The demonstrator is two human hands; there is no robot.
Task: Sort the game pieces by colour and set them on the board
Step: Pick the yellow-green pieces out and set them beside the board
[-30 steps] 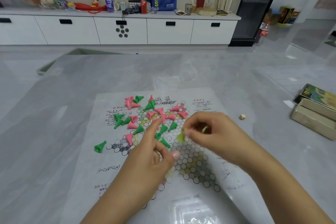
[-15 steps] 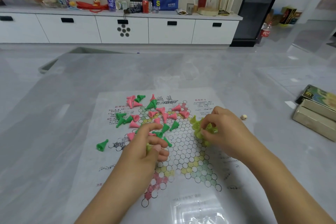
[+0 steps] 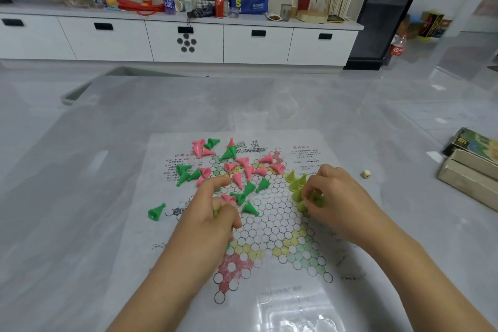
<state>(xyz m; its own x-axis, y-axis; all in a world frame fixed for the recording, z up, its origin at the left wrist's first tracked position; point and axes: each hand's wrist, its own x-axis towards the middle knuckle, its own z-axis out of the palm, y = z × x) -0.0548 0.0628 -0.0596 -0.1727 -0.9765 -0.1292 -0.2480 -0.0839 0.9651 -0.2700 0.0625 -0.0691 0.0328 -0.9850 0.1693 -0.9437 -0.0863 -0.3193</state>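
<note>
A paper checkers board (image 3: pixel 272 226) with a star of circles lies flat on the grey table. Pink cone pieces (image 3: pixel 244 163) and dark green cone pieces (image 3: pixel 244 195) lie mixed over its upper half. One green cone (image 3: pixel 156 211) sits apart off the left side of the star. Yellow-green cones (image 3: pixel 296 183) are grouped at the star's right point. My right hand (image 3: pixel 334 194) pinches a yellow-green cone among that group. My left hand (image 3: pixel 215 213) has its fingers curled round a yellowish-green piece, its index finger stretched toward the pink and green pieces.
A small beige die (image 3: pixel 365 174) lies right of the board. The game box (image 3: pixel 469 167) sits at the table's right edge. A white cabinet (image 3: pixel 186 40) with bottles, a can and a blue bag runs along the far wall.
My right hand carried a yellow-green piece right, to the group at the star's right point. My left hand drew back and up toward the mixed pieces.
</note>
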